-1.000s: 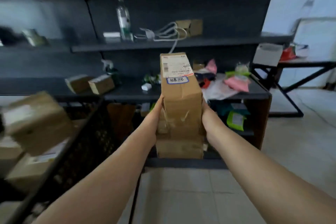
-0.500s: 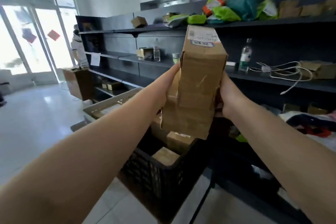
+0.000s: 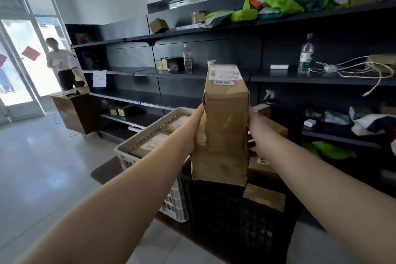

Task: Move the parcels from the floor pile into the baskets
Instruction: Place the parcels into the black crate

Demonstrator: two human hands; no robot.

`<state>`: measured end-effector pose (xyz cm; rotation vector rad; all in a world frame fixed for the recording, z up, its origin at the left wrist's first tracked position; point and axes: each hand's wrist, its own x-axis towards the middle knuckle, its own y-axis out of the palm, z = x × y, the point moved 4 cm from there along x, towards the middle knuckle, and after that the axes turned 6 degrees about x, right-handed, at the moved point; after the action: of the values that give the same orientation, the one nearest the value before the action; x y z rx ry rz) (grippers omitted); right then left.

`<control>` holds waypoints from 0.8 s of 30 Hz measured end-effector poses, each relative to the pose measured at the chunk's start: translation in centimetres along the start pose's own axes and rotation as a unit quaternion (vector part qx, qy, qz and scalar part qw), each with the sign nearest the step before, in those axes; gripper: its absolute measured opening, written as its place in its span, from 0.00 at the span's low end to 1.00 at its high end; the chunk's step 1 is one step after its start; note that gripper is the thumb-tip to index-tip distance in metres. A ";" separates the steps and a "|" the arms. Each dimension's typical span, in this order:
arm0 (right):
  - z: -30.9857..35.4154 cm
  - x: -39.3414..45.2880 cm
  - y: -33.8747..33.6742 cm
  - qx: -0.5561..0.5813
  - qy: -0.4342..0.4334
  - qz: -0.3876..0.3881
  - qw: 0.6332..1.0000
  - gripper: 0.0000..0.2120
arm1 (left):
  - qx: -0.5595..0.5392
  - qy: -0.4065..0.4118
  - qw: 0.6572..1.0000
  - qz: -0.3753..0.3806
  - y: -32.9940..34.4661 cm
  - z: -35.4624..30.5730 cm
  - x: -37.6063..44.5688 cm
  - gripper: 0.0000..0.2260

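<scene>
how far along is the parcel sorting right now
Done: parcels already lie in the white basket and the black basket. In hand: the left hand and right hand hold stacked cardboard parcels above the black basket, not yet set down. Left: the floor pile is out of view, so the remainder cannot be judged.

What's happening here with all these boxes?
A person is carrying cardboard parcels between both hands, the left hand on one side and the right hand on the other. They are held up over a black basket that already has boxes in it. A white basket beside it also holds parcels. Dark shelves with more packages stand behind.
</scene>
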<state>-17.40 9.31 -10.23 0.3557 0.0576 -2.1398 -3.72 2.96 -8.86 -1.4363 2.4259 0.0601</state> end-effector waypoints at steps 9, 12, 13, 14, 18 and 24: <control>-2.6 6.0 3.2 -0.002 0.017 -0.036 0.999 0.34 | 0.011 -0.053 0.998 0.033 -1.1 1.0 6.2 0.30; -2.7 8.2 4.1 -0.066 -0.026 -0.045 0.996 0.31 | 0.038 -0.063 0.997 0.005 -1.2 1.0 8.6 0.31; -2.6 8.9 4.2 -0.092 -0.040 -0.056 0.993 0.31 | 0.043 -0.056 0.997 -0.006 -1.4 1.4 9.2 0.31; -2.5 9.3 4.3 -0.109 -0.054 -0.068 0.990 0.31 | 0.052 -0.042 0.998 -0.014 -1.7 1.9 9.9 0.30; -0.8 10.9 4.6 -0.086 -0.098 -0.088 0.988 0.28 | 0.069 -0.013 0.997 0.009 -2.5 2.3 11.8 0.27; 0.0 11.3 6.7 -0.174 -0.112 -0.082 0.975 0.20 | 0.104 0.033 0.994 0.017 -4.9 2.5 12.9 0.24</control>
<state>-17.80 -3.61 -12.67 -0.1006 0.3384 -2.2655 -4.61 -9.89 -14.40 -1.3229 2.4261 -0.2301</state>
